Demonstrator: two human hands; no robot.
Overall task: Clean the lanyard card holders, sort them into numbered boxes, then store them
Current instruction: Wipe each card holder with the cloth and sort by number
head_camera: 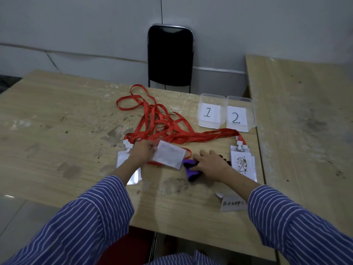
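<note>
A stained, wood-grain worktop [57,131] stood before a plain grey wall [76,25]. A black chair [170,56] with a metal frame sat behind it, a second wooden table [305,111] abutted on the right, and pale glossy floor [11,217] showed at lower left.

Table layout — holders near edge, boxes far right.

My left hand [142,151] holds one card holder [169,156] at centre; my right hand [210,165] rests on the cloth [189,172] just beside it. Lanyards [156,119] lie behind — box 1 [209,111] left of box 2 [238,114], chair [170,56] beyond the table [66,111].
</note>
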